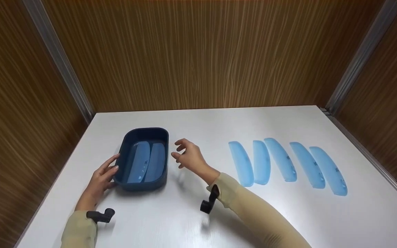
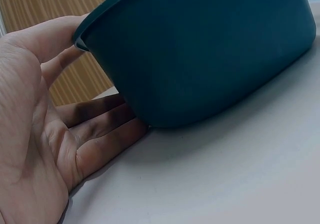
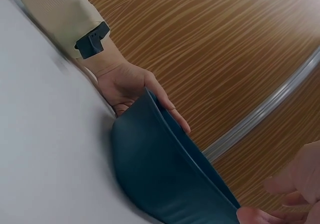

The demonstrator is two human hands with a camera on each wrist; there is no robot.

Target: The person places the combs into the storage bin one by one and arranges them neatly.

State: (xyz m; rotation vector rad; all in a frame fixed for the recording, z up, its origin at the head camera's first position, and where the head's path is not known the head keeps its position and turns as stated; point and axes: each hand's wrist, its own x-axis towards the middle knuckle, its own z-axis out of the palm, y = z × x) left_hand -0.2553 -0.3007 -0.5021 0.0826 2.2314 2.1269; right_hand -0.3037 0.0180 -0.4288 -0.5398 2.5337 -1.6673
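Note:
A dark blue rounded rectangular tub (image 1: pixel 141 186) sits on the left part of the table. Inside it lie two flat, curved light-blue strips (image 1: pixel 138 162), side by side; small dark marks show on one. My left hand (image 1: pixel 100 181) rests against the tub's left side, and in the left wrist view its fairly straight fingers touch the rim and the lower wall. Just off the tub's right side hovers my right hand (image 1: pixel 192 158), fingers loosely bent and holding nothing. In the right wrist view, that hand (image 3: pixel 302 186) appears near the tub's rim (image 3: pixel 192 156).
Several similar light-blue strips (image 1: pixel 261 162) lie in a loose row on the right of the white table (image 1: pixel 171 220). Wood-patterned panels (image 1: pixel 202 55) enclose the table at the back and both sides, with metal posts (image 1: pixel 59 58) in the corners.

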